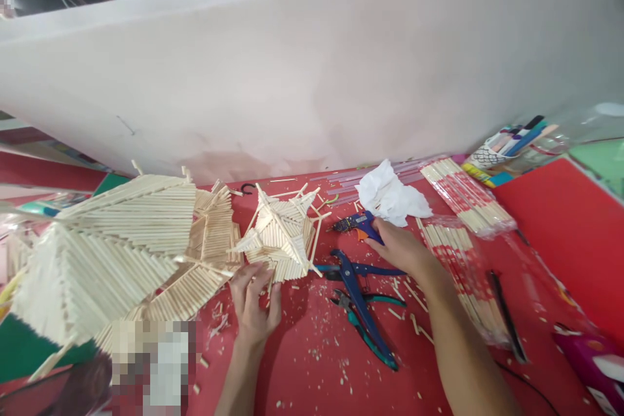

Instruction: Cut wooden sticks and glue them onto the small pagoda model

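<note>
Wooden stick model (pixel 280 234) stands near the far edge of the tabletop (pixel 316 364), spread fingertips of the left hand (pixel 253 305) touching its near side. Beside it the right hand (pixel 400 248) covers the handle of the blue glue gun (pixel 355 223); its grip cannot be told.

Craft hobby workbench, red table (pixel 560 234) littered with wood offcuts, stick models (pixel 121 247), pliers (pixel 361 302), glue gun (pixel 358 224), marker cup (pixel 487 156)

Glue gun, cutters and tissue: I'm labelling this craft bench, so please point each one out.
Glue gun (pixel 361 222): head view, on its blue body.
Cutters (pixel 358 296): head view, on the long blue handle.
Tissue (pixel 390 198): head view, on its crumpled middle.
</note>
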Demonstrator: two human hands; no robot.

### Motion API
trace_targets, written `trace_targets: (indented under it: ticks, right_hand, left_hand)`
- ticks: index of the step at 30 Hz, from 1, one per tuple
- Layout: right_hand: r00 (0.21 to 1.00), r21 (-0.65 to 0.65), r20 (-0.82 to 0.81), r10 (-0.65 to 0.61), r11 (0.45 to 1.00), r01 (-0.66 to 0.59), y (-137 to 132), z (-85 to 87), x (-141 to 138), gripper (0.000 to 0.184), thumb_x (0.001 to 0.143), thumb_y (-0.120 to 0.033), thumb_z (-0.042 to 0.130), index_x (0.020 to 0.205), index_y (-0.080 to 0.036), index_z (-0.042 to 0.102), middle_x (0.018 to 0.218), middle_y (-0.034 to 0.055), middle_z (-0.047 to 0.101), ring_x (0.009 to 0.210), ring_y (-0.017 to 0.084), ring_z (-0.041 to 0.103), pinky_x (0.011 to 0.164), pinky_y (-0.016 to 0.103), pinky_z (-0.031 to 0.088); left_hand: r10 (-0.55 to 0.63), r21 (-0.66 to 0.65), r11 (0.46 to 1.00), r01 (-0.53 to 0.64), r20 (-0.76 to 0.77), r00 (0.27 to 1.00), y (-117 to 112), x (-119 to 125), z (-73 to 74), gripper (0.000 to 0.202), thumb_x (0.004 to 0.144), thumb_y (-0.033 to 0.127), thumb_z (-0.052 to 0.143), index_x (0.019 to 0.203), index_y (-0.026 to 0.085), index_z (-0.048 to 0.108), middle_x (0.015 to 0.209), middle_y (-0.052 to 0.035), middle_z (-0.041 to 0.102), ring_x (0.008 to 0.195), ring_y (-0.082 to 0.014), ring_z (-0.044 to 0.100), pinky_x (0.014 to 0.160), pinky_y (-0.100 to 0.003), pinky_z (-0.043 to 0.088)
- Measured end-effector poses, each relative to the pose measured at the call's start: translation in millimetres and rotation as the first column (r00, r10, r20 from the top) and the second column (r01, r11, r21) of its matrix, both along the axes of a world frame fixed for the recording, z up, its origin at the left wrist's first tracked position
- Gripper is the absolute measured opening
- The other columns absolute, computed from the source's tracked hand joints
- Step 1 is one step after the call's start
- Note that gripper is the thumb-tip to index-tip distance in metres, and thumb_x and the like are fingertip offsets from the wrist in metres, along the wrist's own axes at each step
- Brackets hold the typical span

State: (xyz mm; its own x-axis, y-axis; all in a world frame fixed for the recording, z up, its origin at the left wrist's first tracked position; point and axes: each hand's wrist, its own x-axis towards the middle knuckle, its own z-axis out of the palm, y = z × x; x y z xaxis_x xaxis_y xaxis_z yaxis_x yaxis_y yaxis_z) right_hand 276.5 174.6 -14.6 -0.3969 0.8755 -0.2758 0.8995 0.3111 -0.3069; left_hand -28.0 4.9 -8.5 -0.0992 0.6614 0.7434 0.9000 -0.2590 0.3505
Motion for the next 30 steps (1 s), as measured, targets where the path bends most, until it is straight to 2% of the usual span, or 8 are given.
trace_targets:
  ticks: [9,12,15,18,21,25,27,30]
  right_hand:
    - [0.999,-0.011,-0.044,0.019,1.000,-0.019,-3.2,8.6,1.6,0.030,0.100,-0.034,0.055,0.122,-0.013,0.055,0.127,0.0208,0.067,0.114,0.032,0.066,0.090,0.035,0.047]
    - [0.998,-0.005,-0.033,0.051,0.999,-0.051,-3.1,9.6,3.2,0.029,0.101,-0.036,0.055,0.119,-0.014,0.056,0.125,0.0197,0.068,0.111,0.031,0.067,0.088,0.035,0.047]
    - [0.996,0.002,-0.025,0.080,0.997,-0.080,-4.5,12.8,5.7,0.029,0.100,-0.037,0.056,0.120,-0.015,0.057,0.124,0.0184,0.069,0.111,0.031,0.067,0.090,0.035,0.046]
    - [0.996,-0.005,-0.057,0.075,0.997,-0.075,-7.8,19.5,9.1,0.033,0.100,-0.034,0.057,0.127,-0.015,0.056,0.130,0.0187,0.067,0.119,0.030,0.064,0.096,0.036,0.046]
    - [0.993,-0.012,-0.096,0.064,0.998,-0.066,-11.7,29.4,12.6,0.038,0.100,-0.034,0.056,0.132,-0.016,0.054,0.136,0.0202,0.064,0.125,0.031,0.062,0.100,0.037,0.045]
    - [0.993,-0.018,-0.098,0.059,0.998,-0.061,-16.3,42.5,17.4,0.042,0.100,-0.035,0.055,0.137,-0.015,0.052,0.140,0.0218,0.061,0.127,0.032,0.061,0.101,0.038,0.046]
    - [0.994,-0.016,-0.092,0.063,0.998,-0.065,-18.4,47.3,19.9,0.042,0.100,-0.035,0.055,0.137,-0.016,0.053,0.140,0.0206,0.062,0.126,0.033,0.062,0.100,0.039,0.047]
    - [0.991,-0.011,-0.111,0.079,0.997,-0.081,-21.3,53.0,23.4,0.039,0.100,-0.036,0.054,0.134,-0.018,0.056,0.139,0.0187,0.064,0.124,0.033,0.064,0.098,0.039,0.048]
  left_hand:
    - [-0.063,0.102,0.993,0.063,-0.001,0.998,-5.7,-5.0,0.9,0.027,0.090,0.013,0.059,0.117,0.018,0.062,0.114,-0.0127,0.064,0.109,-0.0250,0.062,0.096,-0.046,0.052]
    - [-0.076,0.192,0.978,0.081,-0.034,0.997,-9.7,-8.7,6.8,0.029,0.087,0.007,0.061,0.114,0.017,0.062,0.106,-0.0109,0.067,0.099,-0.0227,0.065,0.087,-0.040,0.055]
    - [-0.143,0.232,0.959,0.163,-0.102,0.985,-16.9,-11.8,16.3,0.030,0.085,0.003,0.060,0.112,0.016,0.062,0.095,-0.0085,0.068,0.089,-0.0198,0.068,0.076,-0.032,0.056]
    - [-0.262,0.109,0.951,0.289,-0.208,0.942,-27.0,-10.4,22.5,0.028,0.086,0.002,0.057,0.110,0.017,0.060,0.088,-0.0057,0.070,0.077,-0.0159,0.068,0.070,-0.027,0.055]
    - [-0.353,-0.141,0.935,0.325,-0.310,0.883,-34.2,-3.9,17.1,0.030,0.088,0.003,0.054,0.113,0.018,0.060,0.088,-0.0052,0.072,0.073,-0.0147,0.068,0.071,-0.026,0.053]
    - [-0.362,-0.410,0.890,0.199,-0.371,0.855,-33.7,4.4,-6.8,0.044,0.092,0.005,0.046,0.131,0.021,0.058,0.119,-0.0114,0.072,0.097,-0.0207,0.071,0.088,-0.035,0.054]
    - [-0.324,-0.472,0.872,0.128,-0.360,0.875,-30.8,6.1,-18.3,0.045,0.092,0.007,0.047,0.133,0.022,0.059,0.124,-0.0118,0.071,0.105,-0.0241,0.069,0.092,-0.040,0.053]
    - [-0.303,-0.522,0.849,0.087,-0.345,0.888,-26.6,6.5,-27.2,0.039,0.091,0.008,0.051,0.125,0.022,0.065,0.121,-0.0117,0.071,0.108,-0.0258,0.066,0.094,-0.042,0.052]
